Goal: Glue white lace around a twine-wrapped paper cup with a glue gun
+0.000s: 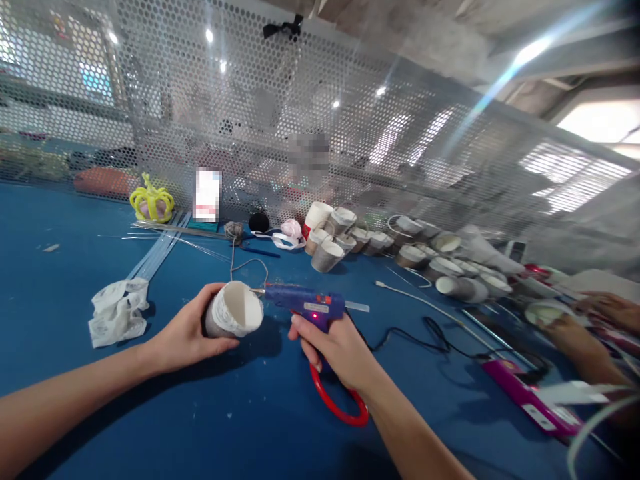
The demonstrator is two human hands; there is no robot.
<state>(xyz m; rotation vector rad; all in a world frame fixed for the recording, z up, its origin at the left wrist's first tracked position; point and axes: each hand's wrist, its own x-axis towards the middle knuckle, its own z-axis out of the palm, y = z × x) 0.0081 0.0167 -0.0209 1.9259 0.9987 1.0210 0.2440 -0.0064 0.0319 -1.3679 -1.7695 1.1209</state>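
My left hand [200, 327] is wrapped round a small cup [220, 320] with a grey outside and a white, lacy band at its rim. The cup is tilted, its mouth turned to the right. In my right hand [333, 350] is a blue hot glue gun [305, 298] with a red light on and a clear glue stick at its back. Its metal nozzle is at the cup's rim; whether they touch I cannot tell. A red loop handle [345, 417], perhaps of scissors, hangs below the right hand. Grey yarn [266, 267] runs behind the cup from a small ball [234, 231].
White lace [120, 310] and clear sticks [163, 247] lie on the left. Several wrapped cups [330, 255] stand at the back and right. A black cord [400, 333] and a purple power strip [533, 397] lie right, near another person's hands [575, 333]. A perforated metal screen [280, 120] stands behind.
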